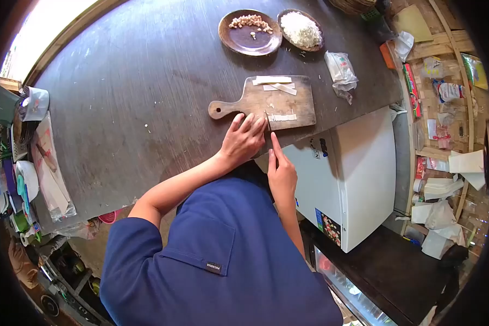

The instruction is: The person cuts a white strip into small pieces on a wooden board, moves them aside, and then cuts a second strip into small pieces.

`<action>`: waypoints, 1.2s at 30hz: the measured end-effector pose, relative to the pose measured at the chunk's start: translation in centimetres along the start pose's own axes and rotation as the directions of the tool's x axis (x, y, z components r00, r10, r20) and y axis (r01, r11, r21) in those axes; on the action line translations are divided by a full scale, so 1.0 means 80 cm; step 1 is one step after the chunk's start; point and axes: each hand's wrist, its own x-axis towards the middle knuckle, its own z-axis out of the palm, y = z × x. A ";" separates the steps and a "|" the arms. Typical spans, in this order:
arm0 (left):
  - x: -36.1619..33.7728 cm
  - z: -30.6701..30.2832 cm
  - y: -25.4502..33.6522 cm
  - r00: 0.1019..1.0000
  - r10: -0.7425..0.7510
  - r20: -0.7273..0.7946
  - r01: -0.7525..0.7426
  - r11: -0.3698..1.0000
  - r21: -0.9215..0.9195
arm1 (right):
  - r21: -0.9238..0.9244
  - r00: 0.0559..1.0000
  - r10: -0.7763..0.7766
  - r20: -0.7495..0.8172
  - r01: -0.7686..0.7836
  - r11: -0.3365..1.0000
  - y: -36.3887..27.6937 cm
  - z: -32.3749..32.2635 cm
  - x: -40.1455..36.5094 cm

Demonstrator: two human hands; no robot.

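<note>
Left hand (243,140) flat and released on near edge of cutting board (255,100), right hand (282,174) grasping knife (267,120), forefinger extended, blade beside white strips (282,117) on board, brown plate (250,33) beyond board

You wear a deep blue short-sleeved shirt (239,288) of plain cloth. The left sleeve (126,239) ends in a simple hem. A pocket (201,242) in the same blue is stitched on the chest, with a small black label (213,267) at its lower edge. The label's white letters are too small to read. Your left hand (243,142), right hand (281,175) and forearms are bare.
</note>
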 end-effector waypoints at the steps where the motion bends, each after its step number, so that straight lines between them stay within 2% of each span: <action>1: 0.002 0.000 0.002 1.000 -0.002 -0.018 0.002 1.000 -0.006 | -0.002 1.000 0.025 0.009 -0.025 1.000 0.000 -0.001 -0.001; 3: -0.003 -0.003 -0.009 1.000 0.005 -0.021 -0.005 1.000 0.003 | 0.018 0.998 0.052 0.025 -0.052 0.998 -0.003 0.015 0.001; 5: -0.002 -0.002 -0.005 0.999 -0.002 -0.041 0.001 1.000 -0.007 | 0.001 0.994 -0.062 -0.092 0.062 0.998 0.010 0.028 0.012; 9: -0.001 -0.001 -0.007 0.999 -0.010 -0.032 0.010 1.000 -0.003 | 0.003 0.990 -0.089 -0.107 0.090 0.996 0.006 0.022 0.020; 12: -0.001 -0.003 -0.005 1.000 -0.016 -0.007 0.015 0.999 -0.038 | -0.016 0.999 -0.028 -0.033 0.027 1.000 0.010 0.015 0.002; 20: 0.000 -0.002 -0.005 0.999 -0.022 -0.025 0.021 0.999 -0.027 | 0.020 0.991 -0.076 -0.114 0.079 0.997 0.008 0.028 0.021; 27: 0.001 -0.006 -0.006 0.999 -0.029 -0.022 0.028 0.998 -0.050 | 0.031 0.999 0.037 0.004 -0.038 0.999 0.002 0.009 -0.005; 29: 0.002 -0.009 -0.005 0.999 -0.031 -0.008 0.030 0.997 -0.066 | 0.022 0.995 -0.058 -0.086 0.060 0.998 0.012 0.020 -0.004; 32: 0.001 -0.004 -0.005 0.997 -0.033 -0.068 0.029 0.998 -0.057 | 0.026 0.993 -0.070 -0.091 0.072 0.997 0.009 0.023 0.014; 36: -0.001 -0.004 -0.005 0.998 -0.042 -0.039 0.039 0.997 -0.059 | 0.046 0.986 -0.112 -0.121 0.118 0.992 0.005 0.015 0.018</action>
